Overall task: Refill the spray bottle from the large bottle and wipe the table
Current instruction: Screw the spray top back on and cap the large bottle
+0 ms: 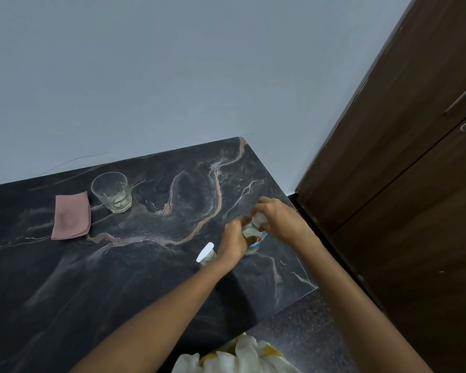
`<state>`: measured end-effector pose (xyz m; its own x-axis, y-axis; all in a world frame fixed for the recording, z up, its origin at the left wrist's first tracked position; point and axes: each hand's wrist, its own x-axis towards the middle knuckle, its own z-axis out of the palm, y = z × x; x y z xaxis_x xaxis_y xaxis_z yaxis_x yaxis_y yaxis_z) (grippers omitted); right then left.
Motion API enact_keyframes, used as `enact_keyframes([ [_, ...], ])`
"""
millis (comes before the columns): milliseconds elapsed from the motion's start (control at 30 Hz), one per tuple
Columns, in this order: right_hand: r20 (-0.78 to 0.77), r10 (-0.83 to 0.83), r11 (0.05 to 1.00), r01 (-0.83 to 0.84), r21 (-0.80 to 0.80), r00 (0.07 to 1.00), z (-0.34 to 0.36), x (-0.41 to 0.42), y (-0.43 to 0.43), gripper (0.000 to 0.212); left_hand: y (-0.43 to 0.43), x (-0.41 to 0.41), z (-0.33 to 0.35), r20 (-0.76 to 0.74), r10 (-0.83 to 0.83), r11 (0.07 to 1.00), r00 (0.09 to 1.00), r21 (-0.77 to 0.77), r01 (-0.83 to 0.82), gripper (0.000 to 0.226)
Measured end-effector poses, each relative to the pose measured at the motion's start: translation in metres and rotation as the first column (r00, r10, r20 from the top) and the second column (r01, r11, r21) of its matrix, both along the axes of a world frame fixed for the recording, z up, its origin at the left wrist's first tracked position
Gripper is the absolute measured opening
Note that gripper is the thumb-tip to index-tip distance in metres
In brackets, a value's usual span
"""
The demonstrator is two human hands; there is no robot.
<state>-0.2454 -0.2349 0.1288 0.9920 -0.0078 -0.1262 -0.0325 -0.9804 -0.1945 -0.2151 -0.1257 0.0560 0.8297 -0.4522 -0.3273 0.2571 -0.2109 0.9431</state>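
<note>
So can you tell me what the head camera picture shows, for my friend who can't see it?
Two hands hold a clear bottle standing near the right edge of a dark marble table: the left hand grips its body and the right hand covers its top. A small spray bottle stands beside it, with a pink cloth and a glass farther left.

surface [65,278]: black stone, veined white and tan
cloth [71,217]: dusty pink, plain
glass [111,191]: clear, colourless
spray bottle [206,254]: clear body, white top
large bottle [253,235]: clear, blue-and-red label band
wall [172,76]: pale grey-blue
door [414,157]: dark brown woodgrain
</note>
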Motion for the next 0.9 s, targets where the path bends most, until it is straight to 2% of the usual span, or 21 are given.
enact_keyframes([
  [67, 0.006, -0.002, 1.000, 0.002, -0.013, 1.000, -0.001, 0.001, 0.002, 0.030, 0.001, 0.002, -0.001, 0.018, -0.002, 1.000, 1.000, 0.020, 0.002, 0.019],
  [133, 0.024, -0.016, 0.999, 0.017, -0.032, 1.000, -0.003, 0.002, 0.004, 0.029, 0.001, 0.001, -0.002, 0.017, 0.005, 0.999, 1.000, 0.049, -0.006, 0.024],
  [200, 0.044, -0.033, 0.998, 0.035, -0.047, 0.999, -0.003, 0.002, 0.005, 0.027, 0.002, 0.002, -0.003, 0.095, -0.040, 0.996, 0.995, 0.079, 0.033, 0.018],
  [300, 0.043, -0.063, 0.996, 0.065, -0.058, 0.997, -0.002, 0.004, 0.006, 0.024, 0.002, 0.004, -0.010, 0.229, -0.147, 0.976, 0.962, 0.189, 0.104, 0.036],
  [400, 0.031, -0.092, 0.991, 0.095, -0.093, 0.995, 0.001, 0.004, 0.007, 0.021, 0.002, 0.004, -0.011, 0.256, -0.152, 0.974, 0.955, 0.203, 0.100, 0.040],
  [467, 0.022, -0.090, 0.987, 0.092, -0.129, 0.996, 0.003, 0.002, 0.007, 0.029, 0.003, 0.004, -0.011, 0.254, -0.161, 0.974, 0.954, 0.196, 0.112, 0.040],
  [533, 0.005, -0.101, 0.984, 0.100, -0.145, 0.995, 0.004, 0.002, 0.008, 0.036, 0.003, 0.002, -0.008, 0.215, -0.138, 0.982, 0.967, 0.154, 0.106, 0.030],
  [567, -0.002, -0.110, 0.985, 0.109, -0.131, 0.994, 0.005, 0.003, 0.009, 0.034, 0.004, 0.001, -0.004, 0.128, -0.082, 0.994, 0.988, 0.081, 0.072, 0.019],
  [600, -0.014, -0.119, 0.988, 0.117, -0.105, 0.993, 0.004, 0.005, 0.010, 0.028, 0.003, 0.000, 0.000, 0.007, -0.016, 1.000, 1.000, 0.010, 0.015, 0.018],
  [667, -0.042, -0.109, 0.993, 0.107, -0.057, 0.993, 0.004, 0.007, 0.011, 0.019, 0.000, 0.001, -0.002, -0.182, 0.073, 0.993, 0.981, -0.073, -0.088, 0.027],
  [767, -0.073, -0.028, 0.999, 0.025, -0.045, 0.997, 0.006, 0.002, 0.008, 0.026, -0.001, 0.002, -0.004, -0.238, 0.082, 0.987, 0.968, -0.114, -0.111, 0.033],
  [900, -0.085, 0.026, 0.999, -0.028, -0.031, 0.996, 0.007, 0.001, 0.004, 0.035, -0.002, 0.002, -0.006, -0.223, 0.084, 0.988, 0.971, -0.106, -0.110, 0.033],
])
